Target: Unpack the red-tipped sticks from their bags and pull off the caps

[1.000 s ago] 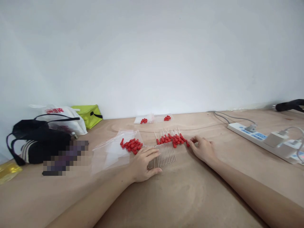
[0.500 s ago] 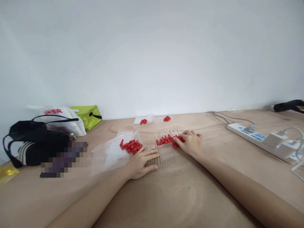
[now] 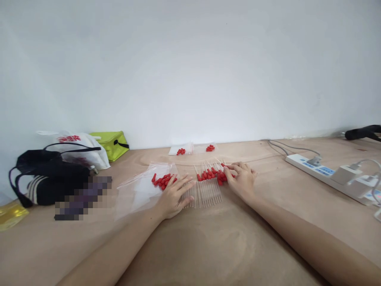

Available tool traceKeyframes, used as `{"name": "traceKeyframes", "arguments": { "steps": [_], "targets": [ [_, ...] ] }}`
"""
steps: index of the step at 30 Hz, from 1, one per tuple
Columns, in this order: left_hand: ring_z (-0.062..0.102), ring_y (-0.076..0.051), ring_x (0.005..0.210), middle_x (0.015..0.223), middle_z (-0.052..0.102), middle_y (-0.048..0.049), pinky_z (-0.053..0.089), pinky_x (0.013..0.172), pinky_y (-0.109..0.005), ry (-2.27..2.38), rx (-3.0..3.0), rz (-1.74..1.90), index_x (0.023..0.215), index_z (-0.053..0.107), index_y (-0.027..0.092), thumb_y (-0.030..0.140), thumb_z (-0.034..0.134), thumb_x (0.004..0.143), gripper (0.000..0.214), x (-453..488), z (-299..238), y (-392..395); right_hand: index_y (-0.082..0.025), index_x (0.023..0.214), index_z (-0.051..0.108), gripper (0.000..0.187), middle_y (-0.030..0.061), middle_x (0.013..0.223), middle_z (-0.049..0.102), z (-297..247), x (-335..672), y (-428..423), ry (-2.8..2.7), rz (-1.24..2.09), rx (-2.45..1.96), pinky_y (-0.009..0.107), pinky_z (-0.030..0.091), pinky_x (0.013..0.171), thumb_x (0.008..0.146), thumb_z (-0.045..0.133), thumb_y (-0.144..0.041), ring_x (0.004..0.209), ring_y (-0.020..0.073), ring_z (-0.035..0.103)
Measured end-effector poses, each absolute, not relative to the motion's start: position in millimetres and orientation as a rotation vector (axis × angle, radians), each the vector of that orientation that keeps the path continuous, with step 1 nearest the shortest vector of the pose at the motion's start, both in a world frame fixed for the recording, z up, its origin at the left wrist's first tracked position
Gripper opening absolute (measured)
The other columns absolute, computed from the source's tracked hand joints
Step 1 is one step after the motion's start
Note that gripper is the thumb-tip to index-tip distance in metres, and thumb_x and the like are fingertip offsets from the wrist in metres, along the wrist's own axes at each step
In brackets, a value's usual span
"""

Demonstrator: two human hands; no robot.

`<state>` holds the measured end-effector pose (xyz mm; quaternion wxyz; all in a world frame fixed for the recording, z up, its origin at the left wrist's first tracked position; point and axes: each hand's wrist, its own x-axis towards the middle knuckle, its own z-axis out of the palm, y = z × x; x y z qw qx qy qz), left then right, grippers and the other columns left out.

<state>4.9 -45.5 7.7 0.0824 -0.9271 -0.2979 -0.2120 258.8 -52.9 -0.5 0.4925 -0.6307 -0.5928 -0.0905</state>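
My left hand (image 3: 175, 196) lies with fingers spread, its fingertips over the left end of a row of clear glass tubes (image 3: 212, 194) on the table. A pile of red rubber bulbs (image 3: 162, 182) shows just beyond it, partly hidden by the fingers. Behind the tubes lie more droppers with red bulbs (image 3: 208, 173), their thin glass ends pointing toward the wall. My right hand (image 3: 242, 180) is closed at their right end. A red dropper bulb (image 3: 223, 165) sticks out at its thumb and fingertips; the rest is hidden.
Clear plastic bags (image 3: 137, 194) lie flat on the left. Two small bags with red bulbs (image 3: 180, 151) lie near the wall. A white power strip (image 3: 321, 170) with plugs and cables stands right. A black bag (image 3: 53, 174), a white bag (image 3: 89, 149) and a green bag (image 3: 114, 145) stand left.
My left hand has shifted slightly left, uncovering more glass tubes and covering part of the bulb pile. My right hand has moved slightly right, and a red bulb now shows raised at its fingertips.
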Motion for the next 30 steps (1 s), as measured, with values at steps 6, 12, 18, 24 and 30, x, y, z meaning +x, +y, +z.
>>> {"name": "traceKeyframes", "arguments": {
  "steps": [6,12,18,24,30],
  "targets": [
    [0.035,-0.025,0.120,0.124,0.048,-0.0122,0.027,0.097,-0.047,-0.791,-2.424,-0.891,0.121,0.044,0.018,0.025,0.043,0.084,0.038,15,9,-55,-0.024,0.092,0.064,0.021,0.0051,0.089,0.058,-10,272,-89,-1.879,-0.083,-1.148,0.035,0.033,0.075,0.083,0.046,-0.030,0.086,0.0186,0.049],
    [0.052,-0.016,0.071,0.079,0.064,-0.0029,0.035,0.072,-0.033,-0.599,-2.428,-0.862,0.100,0.058,0.019,0.025,0.048,0.083,0.020,33,9,-76,-0.032,0.096,0.064,0.021,0.0025,0.089,0.058,-12,262,-103,-2.038,-0.039,-1.049,0.036,0.032,0.075,0.083,0.047,-0.030,0.085,0.0174,0.048],
    [0.045,-0.012,0.056,0.060,0.056,-0.0003,0.028,0.060,-0.029,-0.599,-2.461,-0.827,0.077,0.059,0.016,0.020,0.042,0.086,0.019,36,5,-75,-0.026,0.098,0.062,0.023,0.0023,0.089,0.061,-8,244,-103,-2.050,-0.091,-1.033,0.036,0.028,0.075,0.076,0.058,-0.032,0.083,0.0166,0.048],
    [0.044,-0.011,0.053,0.056,0.054,0.0004,0.029,0.060,-0.029,-0.521,-2.506,-0.895,0.072,0.057,0.015,0.014,0.040,0.085,0.022,38,6,-78,-0.025,0.082,0.065,0.012,-0.0016,0.062,0.059,-11,232,-102,-2.058,-0.327,-0.863,0.037,0.024,0.077,0.079,0.055,-0.029,0.069,0.0131,0.045],
    [0.048,-0.010,0.054,0.060,0.059,0.0003,0.033,0.061,-0.028,-0.550,-2.507,-1.020,0.068,0.056,0.017,0.008,0.037,0.083,0.026,14,8,-74,-0.023,0.072,0.065,0.016,-0.0017,0.056,0.056,-11,255,-105,-2.059,-0.356,-0.902,0.039,0.026,0.080,0.080,0.051,-0.025,0.067,0.0132,0.046]
  ]
}}
